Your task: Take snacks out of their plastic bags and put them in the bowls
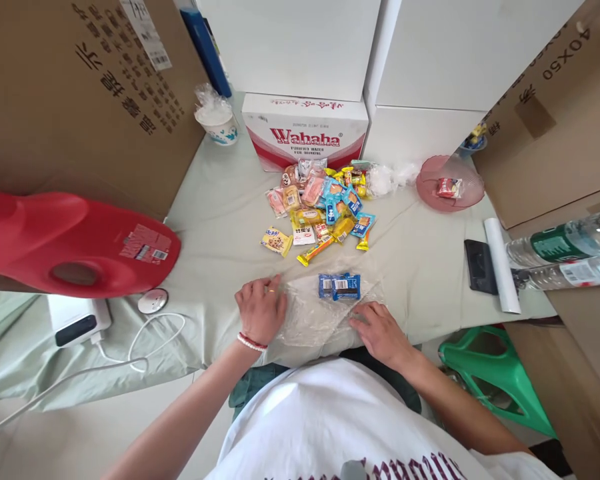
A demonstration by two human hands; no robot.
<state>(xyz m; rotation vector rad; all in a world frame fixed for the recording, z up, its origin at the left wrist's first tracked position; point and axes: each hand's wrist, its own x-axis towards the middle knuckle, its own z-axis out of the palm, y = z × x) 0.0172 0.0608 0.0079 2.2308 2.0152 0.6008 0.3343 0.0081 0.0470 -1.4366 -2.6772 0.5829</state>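
Blue packets (pixel 339 287) lie on or in the clear bag (pixel 305 316), near the fingertips of the right hand (pixel 381 333), farther from the left hand (pixel 261 311). Both hands' fingers half-curl at its sides; gripping, I cannot tell.

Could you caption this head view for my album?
Left hand and right hand flank blue packets and clear plastic, near piled snacks.

Clear plastic bag (pixel 317 320), crinkled, lying flat. Two blue packets (pixel 346 287) abreast, its one o'clock; inside or atop, unclear.
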